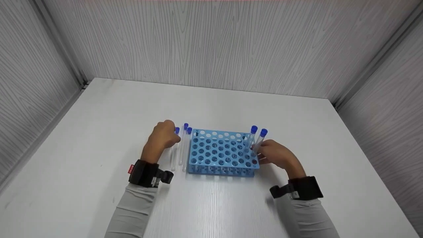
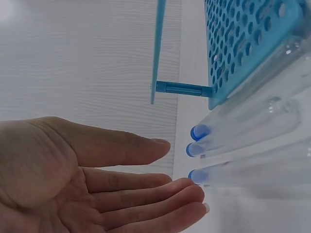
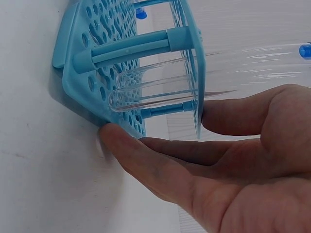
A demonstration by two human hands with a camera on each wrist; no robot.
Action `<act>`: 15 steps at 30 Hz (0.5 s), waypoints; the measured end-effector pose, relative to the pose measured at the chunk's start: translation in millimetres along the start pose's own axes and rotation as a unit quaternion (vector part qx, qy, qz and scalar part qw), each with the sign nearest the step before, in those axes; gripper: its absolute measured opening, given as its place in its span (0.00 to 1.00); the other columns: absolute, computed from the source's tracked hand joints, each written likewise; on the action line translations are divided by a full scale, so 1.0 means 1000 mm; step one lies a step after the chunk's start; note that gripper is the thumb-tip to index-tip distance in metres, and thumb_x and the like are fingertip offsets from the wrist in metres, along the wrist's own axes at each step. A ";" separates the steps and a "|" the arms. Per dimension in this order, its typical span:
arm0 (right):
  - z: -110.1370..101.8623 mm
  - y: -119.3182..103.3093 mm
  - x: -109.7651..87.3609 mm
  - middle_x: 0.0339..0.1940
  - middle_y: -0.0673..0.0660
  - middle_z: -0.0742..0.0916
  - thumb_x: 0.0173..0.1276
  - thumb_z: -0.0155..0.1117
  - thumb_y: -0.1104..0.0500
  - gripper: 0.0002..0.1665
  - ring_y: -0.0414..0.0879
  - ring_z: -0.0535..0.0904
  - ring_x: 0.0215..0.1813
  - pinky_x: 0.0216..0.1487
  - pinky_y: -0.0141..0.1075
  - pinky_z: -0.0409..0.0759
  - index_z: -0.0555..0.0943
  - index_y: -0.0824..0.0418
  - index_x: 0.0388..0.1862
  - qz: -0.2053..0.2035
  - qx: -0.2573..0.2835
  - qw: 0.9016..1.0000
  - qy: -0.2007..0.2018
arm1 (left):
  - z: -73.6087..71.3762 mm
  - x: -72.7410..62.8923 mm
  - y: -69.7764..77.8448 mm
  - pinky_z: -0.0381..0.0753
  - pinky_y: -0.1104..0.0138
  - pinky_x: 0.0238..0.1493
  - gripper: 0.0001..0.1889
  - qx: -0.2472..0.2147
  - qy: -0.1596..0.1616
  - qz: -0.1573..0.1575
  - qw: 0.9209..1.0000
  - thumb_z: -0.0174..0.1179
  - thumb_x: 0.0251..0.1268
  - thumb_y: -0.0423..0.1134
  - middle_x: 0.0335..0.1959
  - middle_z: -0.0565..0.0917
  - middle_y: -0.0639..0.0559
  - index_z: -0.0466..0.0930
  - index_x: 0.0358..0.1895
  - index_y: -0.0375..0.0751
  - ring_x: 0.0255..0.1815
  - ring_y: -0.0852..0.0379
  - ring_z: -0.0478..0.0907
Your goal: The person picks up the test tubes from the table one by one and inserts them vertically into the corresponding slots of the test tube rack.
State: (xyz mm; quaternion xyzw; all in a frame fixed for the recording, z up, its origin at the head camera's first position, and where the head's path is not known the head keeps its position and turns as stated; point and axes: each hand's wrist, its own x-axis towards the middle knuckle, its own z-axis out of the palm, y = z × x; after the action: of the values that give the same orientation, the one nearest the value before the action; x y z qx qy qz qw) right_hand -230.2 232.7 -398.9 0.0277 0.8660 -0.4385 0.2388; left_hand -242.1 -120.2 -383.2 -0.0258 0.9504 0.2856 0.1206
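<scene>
R hand gripping right end of blue test-tube rack, two capped tubes in it | L hand fingers extended, empty, beside three blue-capped tubes lying left of rack | red strap tag: lettering illegible

We see soft, even light on counter; pale sheen between left grip and right grip, nearer us. Diffuse shadows left of left grip, beneath right grip. Left wrist view greyer; loose tubes past grip hazy. Right wrist view: glare streaks on racked tubes above grip.
</scene>
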 end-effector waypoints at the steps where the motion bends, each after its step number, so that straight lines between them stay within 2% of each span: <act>1: 0.000 0.000 0.000 0.51 0.63 0.83 0.76 0.51 0.59 0.22 0.55 0.82 0.54 0.60 0.46 0.82 0.77 0.72 0.60 0.001 -0.001 1.000 0.000 | 0.001 0.001 -0.001 0.81 0.56 0.46 0.23 0.000 -0.002 -0.005 1.000 0.61 0.66 0.35 0.51 0.83 0.33 0.75 0.61 0.25 0.43 0.46 0.77; 6: 0.000 0.000 -0.001 0.53 0.64 0.83 0.75 0.52 0.58 0.23 0.55 0.82 0.55 0.60 0.46 0.82 0.76 0.71 0.62 0.009 -0.002 1.000 0.005 | 0.004 0.004 -0.003 0.76 0.63 0.34 0.22 -0.011 -0.019 -0.027 0.999 0.61 0.66 0.35 0.46 0.82 0.36 0.75 0.60 0.25 0.39 0.48 0.78; 11: 0.000 0.001 0.000 0.53 0.64 0.82 0.75 0.52 0.58 0.23 0.55 0.81 0.55 0.60 0.45 0.82 0.75 0.72 0.62 0.008 -0.001 1.000 0.007 | 0.008 0.006 -0.005 0.75 0.64 0.34 0.24 -0.008 -0.022 -0.036 0.999 0.60 0.67 0.35 0.49 0.83 0.35 0.74 0.62 0.25 0.41 0.47 0.78; 15: 0.000 0.001 0.000 0.53 0.64 0.82 0.76 0.52 0.58 0.23 0.54 0.81 0.55 0.60 0.46 0.82 0.76 0.72 0.62 0.007 -0.002 1.000 0.007 | 0.009 0.007 -0.007 0.76 0.64 0.34 0.23 -0.015 -0.029 -0.039 0.999 0.60 0.67 0.35 0.47 0.82 0.36 0.74 0.61 0.25 0.39 0.48 0.78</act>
State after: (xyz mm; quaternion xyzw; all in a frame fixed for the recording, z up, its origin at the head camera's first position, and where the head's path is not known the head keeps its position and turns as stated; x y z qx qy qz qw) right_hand -229.9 233.3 -400.3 0.0361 0.8683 -0.4347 0.2362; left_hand -246.1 -120.6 -395.8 -0.0567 0.9404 0.2956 0.1584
